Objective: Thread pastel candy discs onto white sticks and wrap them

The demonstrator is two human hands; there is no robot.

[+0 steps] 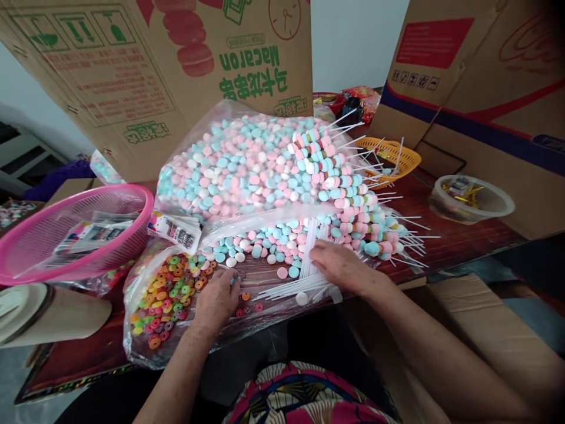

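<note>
Cardboard cartons [132, 65] wall in a dark red table [445, 235] covered with sweets. Her left hand [217, 299] rests palm down, fingers curled, at the edge of a bag of coloured ring candies [165, 294]. Her right hand [339, 266] lies flat, fingers loosely spread, on a bundle of white sticks [291, 287], just beside loose pastel candies [265, 244]. Finished candy skewers [353, 194] pile up behind, beside a pink basket [70, 235].

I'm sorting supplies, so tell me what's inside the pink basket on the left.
The pink basket holds flat clear packets with printed labels, lying loosely over one another. Whatever lies beneath them, and the basket's floor, is covered by the packets and the near rim.
</note>
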